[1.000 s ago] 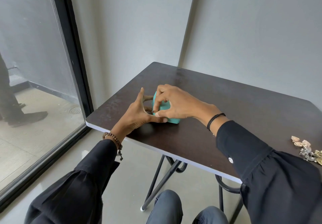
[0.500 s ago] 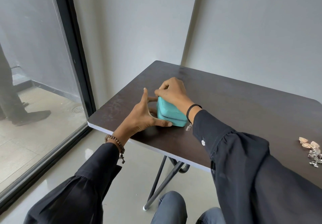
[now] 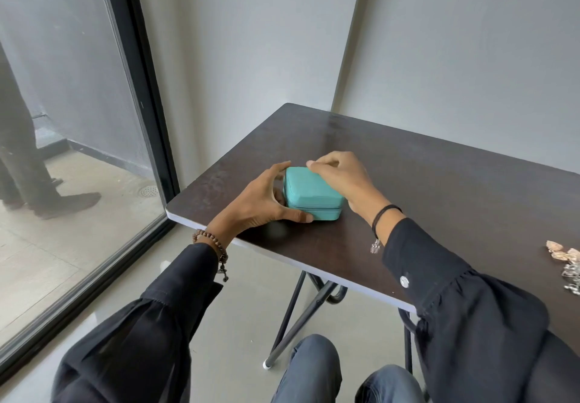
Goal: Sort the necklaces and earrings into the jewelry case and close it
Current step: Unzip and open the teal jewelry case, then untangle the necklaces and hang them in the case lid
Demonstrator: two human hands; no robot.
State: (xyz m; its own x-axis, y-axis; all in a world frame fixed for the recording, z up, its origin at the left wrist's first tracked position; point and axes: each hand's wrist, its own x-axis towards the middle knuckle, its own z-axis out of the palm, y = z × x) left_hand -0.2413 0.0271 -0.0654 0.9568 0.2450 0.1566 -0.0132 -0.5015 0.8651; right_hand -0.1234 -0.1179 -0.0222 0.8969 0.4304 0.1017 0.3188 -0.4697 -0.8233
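Left hand (image 3: pixel 263 201): spread wide and gripping the left end of the jewelry case (image 3: pixel 314 197), with the thumb lying along its near side and the fingers hooked round its far side.
Right hand (image 3: pixel 339 179): arched over the case from the right, fingertips pinched together at its far left corner. The small thing they pinch is hidden.
Jewelry case: a small teal box with rounded corners, held between the two hands. Its lid is down and a thin dark seam runs round the middle.
Wrists: a brown bead bracelet (image 3: pixel 210 239) on the left and a black cord (image 3: pixel 384 214) with a silvery charm on the right. Both sleeves are dark.
Table (image 3: pixel 408 183): dark brown with a pale edge. The case sits flat on it, near the left corner closest to the person.
Loose jewelry (image 3: pixel 565 261): a small heap (pinkish-gold pieces and silver ones) well to the right of the right forearm, at the picture's edge.
Left of the left hand: a glass door with a black frame (image 3: pixel 138 88) – behind it, another person's legs (image 3: pixel 25 167).
Beneath the hands: the wearer's knees in blue jeans (image 3: pixel 314 365).
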